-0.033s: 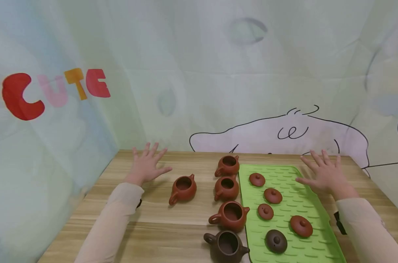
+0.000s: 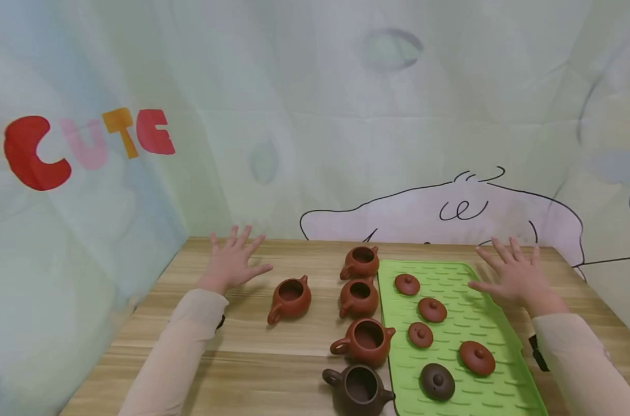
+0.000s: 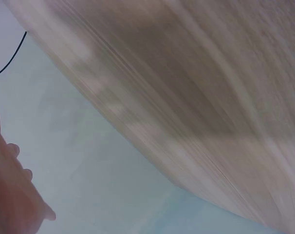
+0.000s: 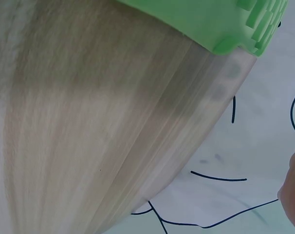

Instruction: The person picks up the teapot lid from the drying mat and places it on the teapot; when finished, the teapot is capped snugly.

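My left hand (image 2: 230,264) is spread over the table's far left part, fingers straight and holding nothing. Nearest to it is a reddish-brown teapot (image 2: 290,299) without its lid. On the right, my right hand (image 2: 517,278) is spread too, over the edge of a green mat (image 2: 481,289). Several lidless teapots line the mat's left side: a small red one (image 2: 360,263) at the back, another (image 2: 359,298), a larger one (image 2: 368,342) and a dark brown teapot (image 2: 360,388) in front. Red lids (image 2: 432,310) and a dark brown lid (image 2: 437,381) lie on the mat.
The wooden table (image 2: 252,358) ends at a fabric backdrop (image 2: 304,127) with coloured letters and a line drawing. In the right wrist view, the mat's corner (image 4: 186,19) lies close to the table edge. Only table and backdrop surround the hand in the left wrist view.
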A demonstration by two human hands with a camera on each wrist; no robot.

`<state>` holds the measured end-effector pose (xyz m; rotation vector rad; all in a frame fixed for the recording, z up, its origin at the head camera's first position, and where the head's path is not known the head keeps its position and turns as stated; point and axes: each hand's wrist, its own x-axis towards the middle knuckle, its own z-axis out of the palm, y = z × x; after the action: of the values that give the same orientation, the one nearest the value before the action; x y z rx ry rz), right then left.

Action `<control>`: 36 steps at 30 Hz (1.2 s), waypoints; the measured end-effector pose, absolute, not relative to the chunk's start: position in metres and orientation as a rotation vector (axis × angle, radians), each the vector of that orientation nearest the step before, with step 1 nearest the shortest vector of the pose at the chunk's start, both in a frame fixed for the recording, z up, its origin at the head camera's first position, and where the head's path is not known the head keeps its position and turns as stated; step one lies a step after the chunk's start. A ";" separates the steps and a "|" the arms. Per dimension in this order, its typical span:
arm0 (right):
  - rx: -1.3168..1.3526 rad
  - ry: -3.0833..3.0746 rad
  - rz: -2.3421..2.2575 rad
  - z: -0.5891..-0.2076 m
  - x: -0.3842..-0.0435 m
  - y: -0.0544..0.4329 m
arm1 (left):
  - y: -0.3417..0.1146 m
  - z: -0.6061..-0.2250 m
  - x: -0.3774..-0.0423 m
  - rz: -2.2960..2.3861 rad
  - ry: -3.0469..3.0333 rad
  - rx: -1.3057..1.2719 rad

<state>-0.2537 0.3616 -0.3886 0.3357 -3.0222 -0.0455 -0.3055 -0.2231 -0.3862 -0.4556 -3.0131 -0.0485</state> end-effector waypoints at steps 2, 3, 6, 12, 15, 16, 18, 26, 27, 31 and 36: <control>0.337 -3.021 -0.049 -0.388 -0.253 0.361 | -0.223 -0.388 -0.306 -0.057 -3.008 -0.464; 0.337 -3.022 -0.048 -0.388 -0.253 0.361 | -0.223 -0.389 -0.306 -0.056 -3.009 -0.464; 0.340 -3.025 -0.053 -0.388 -0.251 0.360 | -0.223 -0.393 -0.306 -0.062 -3.003 -0.473; 0.339 -3.026 -0.048 -0.386 -0.251 0.358 | -0.223 -0.395 -0.306 -0.066 -3.001 -0.473; 0.336 -3.027 -0.030 -0.384 -0.252 0.357 | -0.223 -0.394 -0.306 -0.063 -3.004 -0.471; 0.338 -3.028 -0.021 -0.382 -0.253 0.356 | -0.223 -0.393 -0.307 -0.051 -3.003 -0.469; 0.348 -3.028 -0.006 -0.379 -0.254 0.353 | -0.224 -0.391 -0.307 -0.034 -3.006 -0.455; 0.440 -3.012 0.097 -0.359 -0.260 0.337 | -0.220 -0.373 -0.303 -0.084 -2.991 -0.403; 0.451 -3.014 0.125 -0.356 -0.261 0.334 | -0.218 -0.371 -0.303 -0.095 -2.985 -0.408; 0.480 -3.005 0.268 -0.345 -0.263 0.318 | -0.203 -0.364 -0.300 -0.172 -2.949 -0.435; 0.498 -2.996 0.495 -0.333 -0.263 0.294 | -0.178 -0.363 -0.299 -0.388 -2.915 -0.447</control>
<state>-0.2625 0.2944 -0.3334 0.4983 -2.9958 0.4951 -0.2994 -0.1781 -0.3628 -0.4474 -2.9149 -0.3878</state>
